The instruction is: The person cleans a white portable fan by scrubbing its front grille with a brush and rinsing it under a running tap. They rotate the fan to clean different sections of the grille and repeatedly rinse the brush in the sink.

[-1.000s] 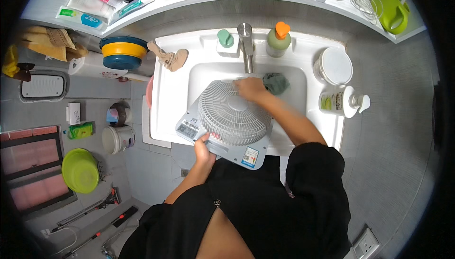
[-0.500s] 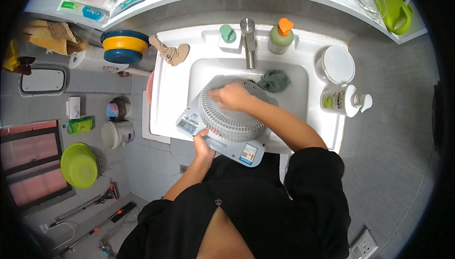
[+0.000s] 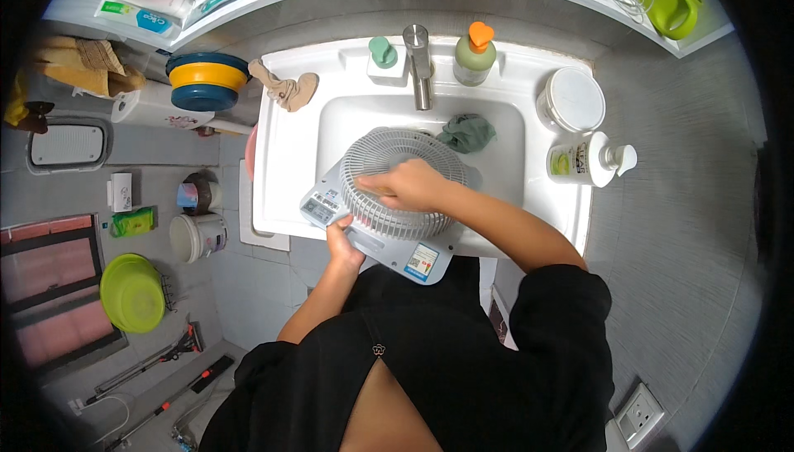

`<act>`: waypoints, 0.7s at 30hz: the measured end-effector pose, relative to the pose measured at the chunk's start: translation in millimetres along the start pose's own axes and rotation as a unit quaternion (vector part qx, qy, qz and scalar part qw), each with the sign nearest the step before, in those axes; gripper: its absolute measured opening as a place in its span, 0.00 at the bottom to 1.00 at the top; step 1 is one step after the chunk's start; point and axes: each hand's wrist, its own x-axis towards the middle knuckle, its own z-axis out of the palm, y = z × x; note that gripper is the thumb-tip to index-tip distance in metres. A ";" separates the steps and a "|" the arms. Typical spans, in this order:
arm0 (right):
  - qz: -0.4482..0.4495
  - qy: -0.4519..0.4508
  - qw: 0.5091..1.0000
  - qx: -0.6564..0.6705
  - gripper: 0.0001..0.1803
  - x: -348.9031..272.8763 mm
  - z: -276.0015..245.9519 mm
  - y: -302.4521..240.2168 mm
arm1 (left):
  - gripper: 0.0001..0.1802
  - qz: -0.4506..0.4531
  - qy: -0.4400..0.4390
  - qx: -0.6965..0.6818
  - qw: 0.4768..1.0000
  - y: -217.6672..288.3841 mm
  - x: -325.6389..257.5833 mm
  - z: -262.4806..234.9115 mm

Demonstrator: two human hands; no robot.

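A pale grey fan housing [image 3: 376,243] with a round, ribbed grille [image 3: 397,219] and stickers on its flat plate lies tilted over the front of the white sink. My left hand [image 3: 344,245] is closed on the plate's near edge, thumb on top and the fingers partly hidden beneath. Over the grille is my right hand [image 3: 413,185], its index finger stretched out to the left against the ribs and the other fingers curled. Nothing shows in that hand. Behind the grille, a dark green cloth [image 3: 466,133] is bunched in the basin [image 3: 504,179].
A metal tap [image 3: 420,71] rises behind the basin, between a white dispenser with a green top [image 3: 387,63] and a green bottle [image 3: 474,62]. A beige sock [image 3: 289,90] lies on the left rim. On the right stand a white tub [image 3: 573,100] and a pump bottle [image 3: 583,161].
My right hand has slid slightly toward me over the grille. My left hand keeps its hold on the plate. The whole view has shifted a little.
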 end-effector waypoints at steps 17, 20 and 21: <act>0.143 -0.015 0.982 0.121 0.27 -49.6 -24.2 36.9 | 0.24 -0.029 -0.017 0.080 0.996 24.7 -4.2 28.9; 0.021 -0.015 0.988 0.150 0.26 -55.6 -28.7 17.5 | 0.25 -0.049 -0.013 0.100 0.994 29.7 -11.5 35.1; 0.034 -0.004 0.989 0.143 0.26 -57.4 -24.4 15.8 | 0.25 -0.063 -0.007 0.103 0.993 30.4 -14.3 39.4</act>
